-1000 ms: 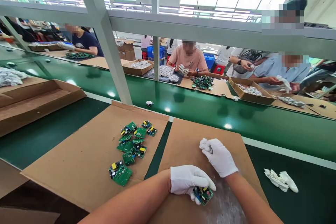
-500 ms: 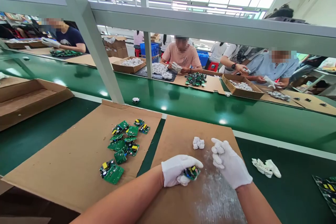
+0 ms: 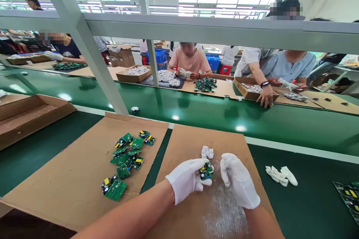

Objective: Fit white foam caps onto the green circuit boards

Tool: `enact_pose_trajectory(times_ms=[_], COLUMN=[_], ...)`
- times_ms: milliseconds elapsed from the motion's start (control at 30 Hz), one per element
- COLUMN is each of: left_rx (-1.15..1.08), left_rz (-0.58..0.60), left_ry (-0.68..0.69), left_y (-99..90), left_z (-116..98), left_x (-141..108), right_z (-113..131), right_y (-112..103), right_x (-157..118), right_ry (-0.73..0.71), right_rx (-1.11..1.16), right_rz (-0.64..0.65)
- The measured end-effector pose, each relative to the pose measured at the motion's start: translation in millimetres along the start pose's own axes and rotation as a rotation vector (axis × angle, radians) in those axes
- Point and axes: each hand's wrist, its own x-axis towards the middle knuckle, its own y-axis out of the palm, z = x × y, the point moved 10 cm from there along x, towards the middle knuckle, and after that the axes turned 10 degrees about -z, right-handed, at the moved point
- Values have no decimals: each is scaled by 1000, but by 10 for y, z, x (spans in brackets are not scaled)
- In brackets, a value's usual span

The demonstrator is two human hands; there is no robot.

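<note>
My left hand (image 3: 186, 180), in a white glove, grips a small green circuit board (image 3: 206, 171) by its edges; yellow and dark components face up. To its right, my right hand (image 3: 239, 180), also gloved, is raised with its fingers curled together and apart from the board. Whatever those fingers may hold is hidden. Just beyond both hands, a small cluster of white lumps (image 3: 207, 152) lies on the brown cardboard sheet (image 3: 179, 149). Further left, a loose pile of green circuit boards (image 3: 127, 155) rests on another cardboard sheet (image 3: 70, 179).
Crumpled white gloves (image 3: 281, 175) lie to the right, with more boards (image 3: 347, 198) at the right edge. A cardboard tray (image 3: 33, 114) stands at left. Beyond runs a green conveyor belt (image 3: 190, 114); a slanting metal post (image 3: 98, 71) rises at its near edge. Co-workers sit opposite.
My left hand has lifted the board slightly and turned it more into view. My right hand has curled its fingers in. Across the belt, a co-worker's hand has reached down beside a box.
</note>
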Motion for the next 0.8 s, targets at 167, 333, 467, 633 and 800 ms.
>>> enact_pose_trajectory(times_ms=[167, 333, 467, 633, 800], left_rx=[-82, -209, -255, -236, -253], left_rz=[-207, -200, -96, -3, -13], left_ry=[50, 129, 119, 111, 80], left_y=[-201, -324, -290, -191, -176], left_z=[-32, -78, -50, -26, 8], left_x=[145, 193, 193, 150, 139], right_z=[-98, 6, 163, -33, 121], right_y=[3, -23, 103, 70, 83], right_x=[-66, -28, -72, -71, -74], right_ry=[16, -110, -306, -100, -247], right_rx=[-168, -274, -363, -149, -281], right_rz=[10, -56, 0, 0, -1])
